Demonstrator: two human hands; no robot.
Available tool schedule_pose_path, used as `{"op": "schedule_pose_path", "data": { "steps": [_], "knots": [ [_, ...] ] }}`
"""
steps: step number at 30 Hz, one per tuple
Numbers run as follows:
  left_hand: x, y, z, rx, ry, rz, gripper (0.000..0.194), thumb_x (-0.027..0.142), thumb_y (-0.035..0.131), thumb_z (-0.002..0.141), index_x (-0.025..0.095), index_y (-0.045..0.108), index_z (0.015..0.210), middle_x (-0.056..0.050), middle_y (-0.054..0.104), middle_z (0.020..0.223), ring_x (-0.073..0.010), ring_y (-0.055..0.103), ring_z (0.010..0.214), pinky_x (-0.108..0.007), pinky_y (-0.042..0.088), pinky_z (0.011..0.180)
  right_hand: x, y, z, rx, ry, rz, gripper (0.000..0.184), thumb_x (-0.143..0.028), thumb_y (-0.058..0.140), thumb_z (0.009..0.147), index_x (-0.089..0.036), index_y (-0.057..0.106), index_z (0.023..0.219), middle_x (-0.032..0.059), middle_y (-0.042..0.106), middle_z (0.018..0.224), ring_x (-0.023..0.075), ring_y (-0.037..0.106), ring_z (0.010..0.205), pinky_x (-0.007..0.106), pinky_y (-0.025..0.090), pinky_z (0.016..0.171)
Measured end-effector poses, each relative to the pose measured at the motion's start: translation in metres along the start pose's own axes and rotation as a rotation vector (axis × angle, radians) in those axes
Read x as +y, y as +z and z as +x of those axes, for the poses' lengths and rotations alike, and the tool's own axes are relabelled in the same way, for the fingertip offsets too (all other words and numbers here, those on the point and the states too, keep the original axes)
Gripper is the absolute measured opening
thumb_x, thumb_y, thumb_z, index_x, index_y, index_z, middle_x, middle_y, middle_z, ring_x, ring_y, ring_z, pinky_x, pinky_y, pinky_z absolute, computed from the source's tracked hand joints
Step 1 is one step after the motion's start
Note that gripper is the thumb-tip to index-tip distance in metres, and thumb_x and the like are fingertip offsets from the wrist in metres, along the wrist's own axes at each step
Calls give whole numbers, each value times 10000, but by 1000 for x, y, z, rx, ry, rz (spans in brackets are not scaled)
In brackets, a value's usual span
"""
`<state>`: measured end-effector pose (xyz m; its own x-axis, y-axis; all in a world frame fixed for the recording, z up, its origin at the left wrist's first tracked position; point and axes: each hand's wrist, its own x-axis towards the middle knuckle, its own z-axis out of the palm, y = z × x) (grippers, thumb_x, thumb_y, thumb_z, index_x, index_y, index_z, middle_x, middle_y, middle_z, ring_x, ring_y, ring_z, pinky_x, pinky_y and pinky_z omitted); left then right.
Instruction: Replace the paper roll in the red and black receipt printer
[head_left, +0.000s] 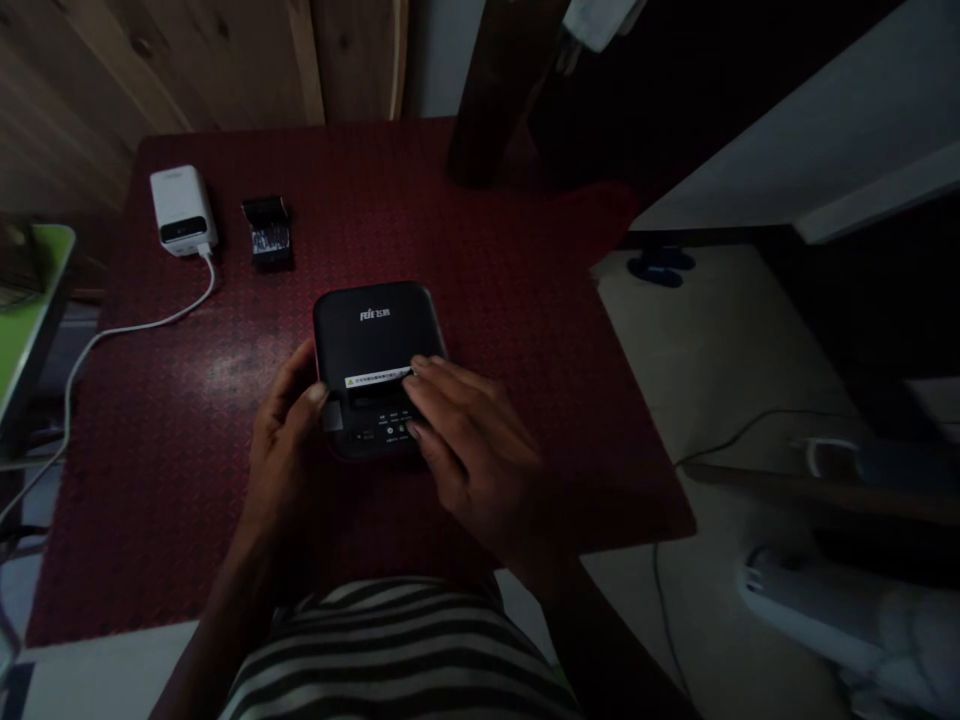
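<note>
Table (525, 300): red, finely patterned top, dimly lit, a pale sheen toward the left edge. Plank wall (225, 60) behind the far edge; dark post (499, 90) at that edge. Green tabletop (41, 275) beyond the left edge. Pale floor (652, 350) past the right edge, with blue slippers (656, 272) off the far right corner.

Black device (375, 350), one: flat, rounded corners, left of the table's middle, near edge toward me. My left hand (281, 435) pinches its left side, thumb on top. My right hand (480, 450) lies over its near right part, fingers together, thumb apart beside the keys; whether it clasps the side, I cannot tell.

White power bank (180, 200), far left corner; faint marking, illegible. White cable (154, 325) plugged in, running over the left edge. Small black case (268, 212), open, just beside.

Writing: white logo (375, 315) on the device, apparently "FEJE" plus Chinese characters. White label (375, 379): yellow warning triangle, one line too small to read, right end under my fingers.
</note>
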<state>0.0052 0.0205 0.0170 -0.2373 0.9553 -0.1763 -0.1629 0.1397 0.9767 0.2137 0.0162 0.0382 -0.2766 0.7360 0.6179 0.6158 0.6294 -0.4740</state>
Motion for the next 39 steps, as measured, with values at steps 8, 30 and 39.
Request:
{"op": "schedule_pose_path", "data": {
  "steps": [8,30,39],
  "knots": [
    [9,-4,-15,-14,18,105,575,263,778,984,354,780,1552,-35,751,1610,-318,710,1494,-380,641,1137,0,-1,-33,122,256,39,405,-185,677,1132,-256,645,1530,121,825,1323,263,809,1221,456,726,1029],
    [18,6,-21,25,-28,154,526,294,768,1030,362,782,1551,-38,725,1649,-331,660,1564,-459,553,1298,2,16,-43,209,344,150,505,-254,699,1105,-270,578,1595,140,730,1377,257,793,1119,433,759,886],
    [3,3,-21,4,43,101,533,320,751,1052,370,747,1583,-38,681,1697,-329,623,1594,-429,589,1233,8,-8,-16,112,278,81,318,-225,695,1122,-275,721,1435,101,833,1291,275,823,1162,472,725,1000]
  ]
}}
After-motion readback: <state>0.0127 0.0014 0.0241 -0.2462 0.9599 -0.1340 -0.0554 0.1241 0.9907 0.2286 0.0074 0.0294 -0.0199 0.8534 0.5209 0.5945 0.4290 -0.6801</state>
